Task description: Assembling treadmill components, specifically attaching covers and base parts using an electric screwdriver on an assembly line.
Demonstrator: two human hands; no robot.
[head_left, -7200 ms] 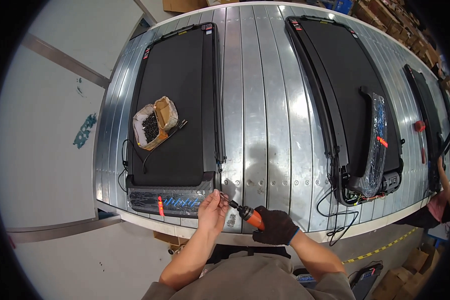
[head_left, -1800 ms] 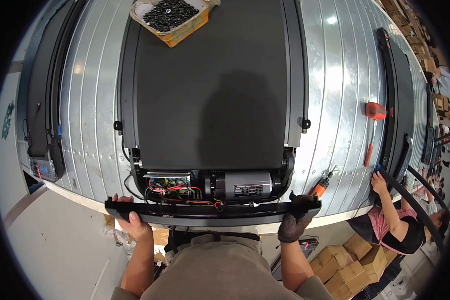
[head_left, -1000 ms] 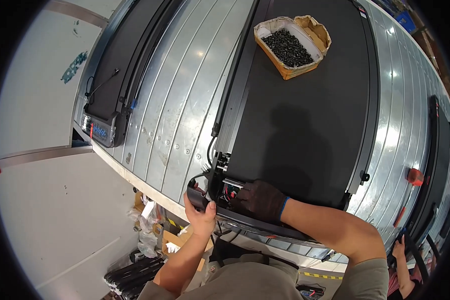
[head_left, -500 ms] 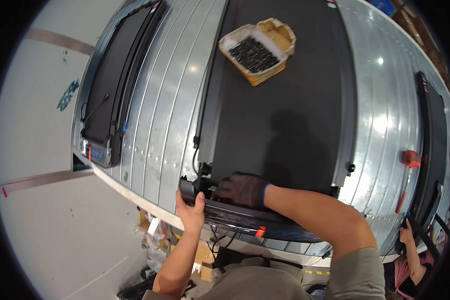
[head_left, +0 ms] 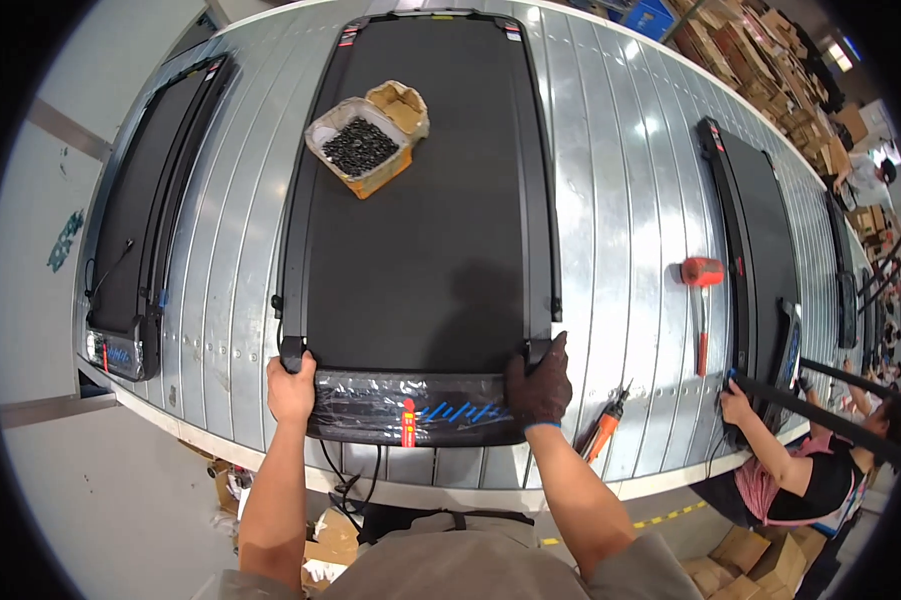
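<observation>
The cover (head_left: 360,405) looks on, right between our grips! Our left hand (head_left: 291,392) curls round one corner; our gloved right hand (head_left: 538,390) clasps the other. Whether it's fastened, we can't tell: driver (head_left: 600,436) just right of us, screws (head_left: 359,147) well beyond.

Slatted metal table (head_left: 620,200), one. Central treadmill (head_left: 536,200), black, flat: lay on the table; its end cover (head_left: 365,402), in clear film, bore blue slashes (head_left: 460,412) and a red tag (head_left: 408,422). Left hand (head_left: 291,390), bare: clasped the cover's left corner. Right hand (head_left: 540,388), dark-gloved: clasped its right corner. Open box (head_left: 372,181) of small black parts (head_left: 360,146): sat on the belt (head_left: 420,265). Orange driver (head_left: 601,437): lay just right of the gloved hand. Red mallet (head_left: 702,271): lay farther right, near another treadmill (head_left: 765,200). Co-worker's hand (head_left: 737,405): was at a black bar (head_left: 820,411).
</observation>
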